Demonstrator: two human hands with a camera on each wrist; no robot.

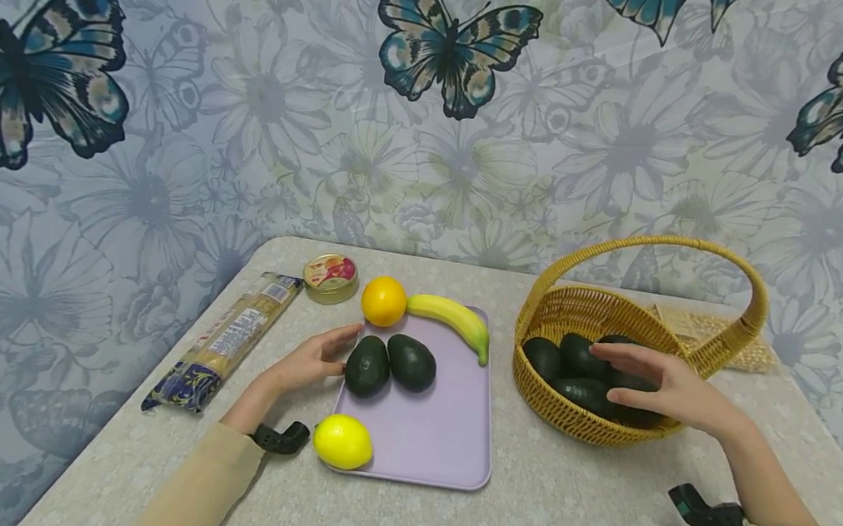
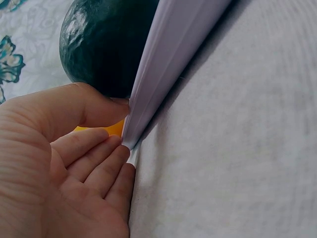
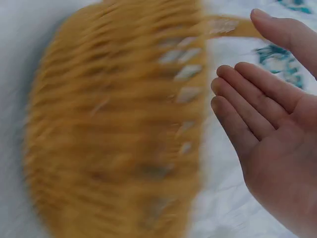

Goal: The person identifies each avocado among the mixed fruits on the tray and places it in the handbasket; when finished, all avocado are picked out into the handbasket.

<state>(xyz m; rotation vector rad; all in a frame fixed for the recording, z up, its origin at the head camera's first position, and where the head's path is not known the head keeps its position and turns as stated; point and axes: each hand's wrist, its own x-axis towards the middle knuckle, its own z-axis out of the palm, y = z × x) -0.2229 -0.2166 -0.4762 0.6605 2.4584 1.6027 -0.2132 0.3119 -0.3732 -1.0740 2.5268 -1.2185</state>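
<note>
On the lilac tray lie two dark green avocados side by side. My left hand is at the tray's left edge beside the nearer avocado. In the left wrist view its thumb tip meets the tray rim, and the fingers extend loosely along the edge. Over the wicker basket hovers my right hand, fingers extended and thumb apart, holding nothing. Several avocados fill the basket, partly hidden by that hand. The right wrist view shows the palm beside the blurred basket wall.
An orange and a banana lie at the tray's far edge, a lemon at its near left corner. Left of them are a pasta packet and a round tin. The basket's tall handle arches up; a woven mat lies behind.
</note>
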